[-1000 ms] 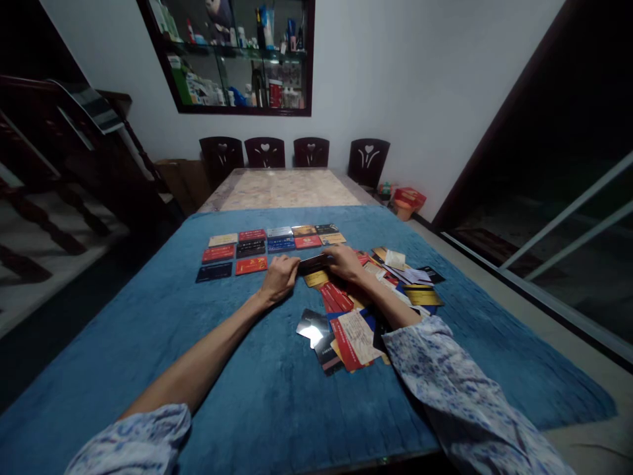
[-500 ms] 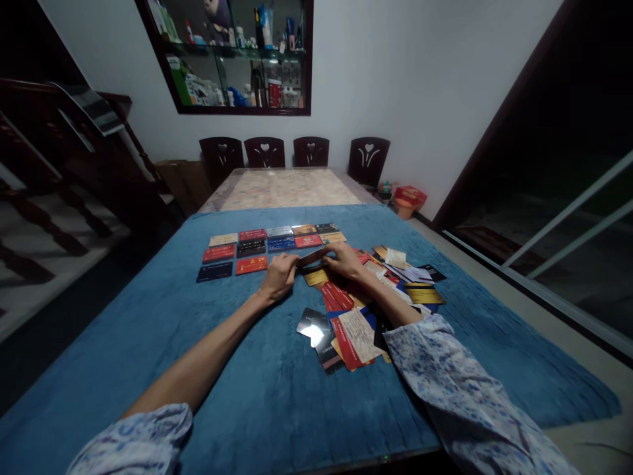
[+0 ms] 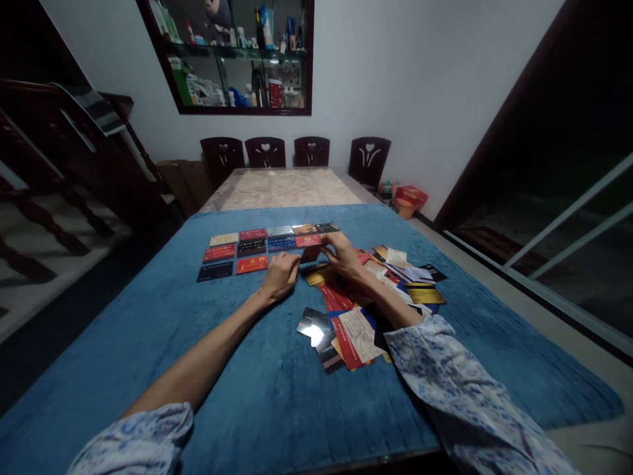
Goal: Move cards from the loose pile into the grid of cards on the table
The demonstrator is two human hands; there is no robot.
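Between my two hands a dark reddish card [image 3: 311,253] is held tilted above the cloth. My left hand [image 3: 281,276] pinches its left edge, and my right hand [image 3: 342,257] grips its right side with thumb and fingers. Beyond them lie rows of cards, among them a red card [image 3: 251,264], a black card [image 3: 252,247] and a dark blue card [image 3: 215,271]. Under and around my right forearm spreads a loose pile, with a gold card [image 3: 425,293] at its right and a red card [image 3: 346,343] nearer me.
A blue cloth [image 3: 237,389] covers the near part of the table, with bare patterned tabletop [image 3: 291,188] beyond. Dark chairs [image 3: 369,157] stand at the far end, below a wall cabinet. A red box [image 3: 410,196] is on the right, past the table.
The held card has turned so that more of its face shows. My right hand has shifted slightly up, while my left hand has hardly moved.
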